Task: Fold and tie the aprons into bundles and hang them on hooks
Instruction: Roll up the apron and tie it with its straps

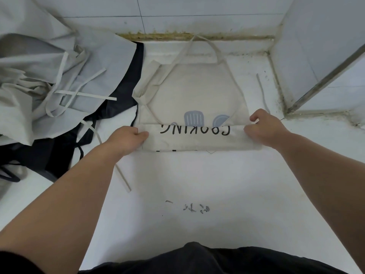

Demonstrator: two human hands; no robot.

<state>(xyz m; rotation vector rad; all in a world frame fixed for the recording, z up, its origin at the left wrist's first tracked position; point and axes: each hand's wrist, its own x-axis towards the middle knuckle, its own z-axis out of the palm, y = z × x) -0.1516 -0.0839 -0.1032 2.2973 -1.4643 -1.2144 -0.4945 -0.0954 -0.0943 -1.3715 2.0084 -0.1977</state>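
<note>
cream cotton apron lies flat on the white tabletop, its near hem rolled up. left hand and right hand pinch the roll's ends. it looks soft, light, floppy; best gripped at both ends.

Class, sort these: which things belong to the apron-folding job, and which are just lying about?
Job: cream apron, gripped by left hand and right hand; grey aprons; black apron.
Lying about: pen marks on the table; metal frame.
</note>
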